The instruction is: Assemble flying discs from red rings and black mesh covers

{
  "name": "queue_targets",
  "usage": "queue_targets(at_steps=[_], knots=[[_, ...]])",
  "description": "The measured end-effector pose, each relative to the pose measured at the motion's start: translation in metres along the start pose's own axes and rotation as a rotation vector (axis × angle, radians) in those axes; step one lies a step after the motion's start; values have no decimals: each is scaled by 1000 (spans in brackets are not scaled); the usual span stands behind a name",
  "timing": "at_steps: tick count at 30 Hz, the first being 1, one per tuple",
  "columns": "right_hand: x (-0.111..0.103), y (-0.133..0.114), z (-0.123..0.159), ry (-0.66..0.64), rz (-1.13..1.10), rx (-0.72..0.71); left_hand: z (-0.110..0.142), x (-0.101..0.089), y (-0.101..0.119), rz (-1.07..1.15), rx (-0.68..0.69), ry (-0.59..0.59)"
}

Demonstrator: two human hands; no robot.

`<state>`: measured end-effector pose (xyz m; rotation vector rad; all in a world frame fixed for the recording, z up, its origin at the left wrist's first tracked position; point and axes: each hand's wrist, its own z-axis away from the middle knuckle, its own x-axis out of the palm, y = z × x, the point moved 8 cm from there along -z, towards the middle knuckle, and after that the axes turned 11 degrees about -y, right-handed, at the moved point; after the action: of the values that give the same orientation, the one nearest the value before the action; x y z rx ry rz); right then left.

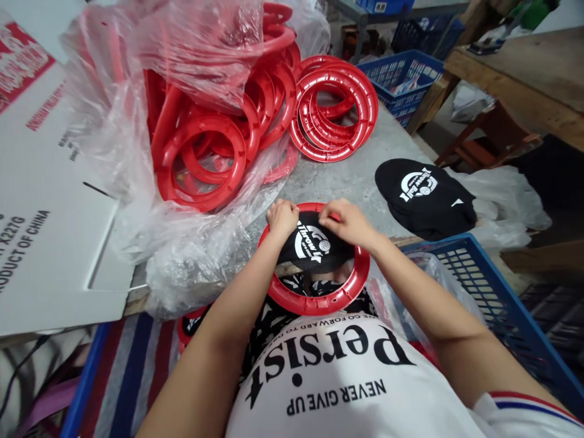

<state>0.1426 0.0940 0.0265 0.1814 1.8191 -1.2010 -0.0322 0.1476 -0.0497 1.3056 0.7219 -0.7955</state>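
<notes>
The job looks partly done: a black cloth (338,254) lies across the far part of a red ring (314,302) held over the lap, but its near edge hangs short of the rim, leaving a gap. The left hand (283,216) is curled closed on the ring's far-left rim; the right hand (349,222) pinches the cloth's far edge. Fixing the cloth around the rest of the rim seems to be left.

Another ring with black cloth in it (194,323) shows beneath the left forearm — mostly hidden. Plenty remains on the desk (333,182): stacked rings (302,141), bagged rings (201,196) and black cloths (408,210). Crumpled plastic (182,274) crowds the left side, beside a carton (41,255) — probably a nuisance when reaching. A blue basket (502,286) stands at the right.
</notes>
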Motion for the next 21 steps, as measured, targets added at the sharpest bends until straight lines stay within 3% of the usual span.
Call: queue_targets(at_steps=[2, 4, 8, 11, 15, 18, 21], knots=[[21, -23, 17, -203, 100, -92, -12, -8, -5, 20, -16, 11], [42, -28, 29, -323, 227, -79, -26, -16, -7, 53, -11, 11], [64, -11, 32, -367, 405, 7, -50, -34, -7, 143, 69, -18], [67, -1, 30, -378, 390, 6, -45, -48, -6, 197, 109, 9], [67, 2, 25, -431, 334, 8, 13, -64, 0, 207, 223, 210], [69, 1, 21, -461, 386, 19, 75, -44, 21, 160, 490, 137], [71, 0, 19, -452, 411, 4, 125, -15, 33, 90, 618, 21]])
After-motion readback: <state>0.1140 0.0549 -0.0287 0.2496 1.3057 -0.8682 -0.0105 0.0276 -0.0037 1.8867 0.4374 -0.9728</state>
